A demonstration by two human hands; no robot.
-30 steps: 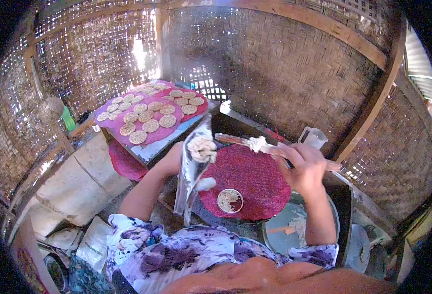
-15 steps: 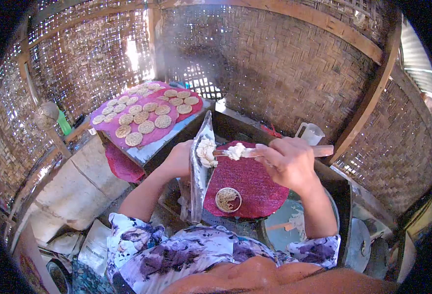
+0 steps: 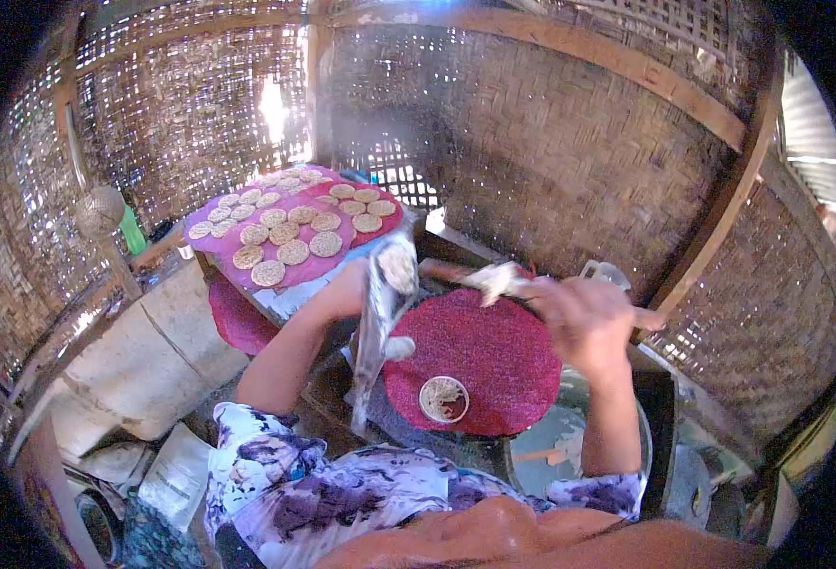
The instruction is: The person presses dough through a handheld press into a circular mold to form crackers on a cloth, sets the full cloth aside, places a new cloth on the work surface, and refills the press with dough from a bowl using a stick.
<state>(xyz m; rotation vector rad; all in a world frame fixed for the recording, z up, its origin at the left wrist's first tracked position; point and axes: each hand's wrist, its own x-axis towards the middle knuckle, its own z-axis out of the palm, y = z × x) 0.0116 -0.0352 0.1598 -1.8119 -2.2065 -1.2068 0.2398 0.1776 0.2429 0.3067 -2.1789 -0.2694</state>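
My left hand (image 3: 348, 288) grips a narrow board (image 3: 372, 332), tilted on edge and blurred by motion; its fingers are mostly hidden behind the board. A lump of white dough (image 3: 398, 267) clings to the board's right face. Lower down, a small white blob (image 3: 400, 348) shows beside the board, over the left edge of a round crimson cloth (image 3: 503, 351). Wrapped round a flat wooden spatula (image 3: 446, 273) is my right hand (image 3: 587, 318). White paste (image 3: 497, 282) sticks to the spatula's blade, which is apart from the board. A small ring of pale strands (image 3: 444, 399) rests on the cloth.
Several round, flat noodle-like cakes (image 3: 293, 252) lie on pink cloths upon a table (image 3: 294, 302) at back left. At right, a basin (image 3: 532, 474) holds a wooden-handled tool and white paste. A clear jug (image 3: 606, 275) stands behind my right hand. Woven walls (image 3: 569, 142) enclose the space.
The spatula has moved right, away from the board, and its paste now hangs in a larger, smeared piece. A small white blob now shows beside the board. The board has shifted slightly left.
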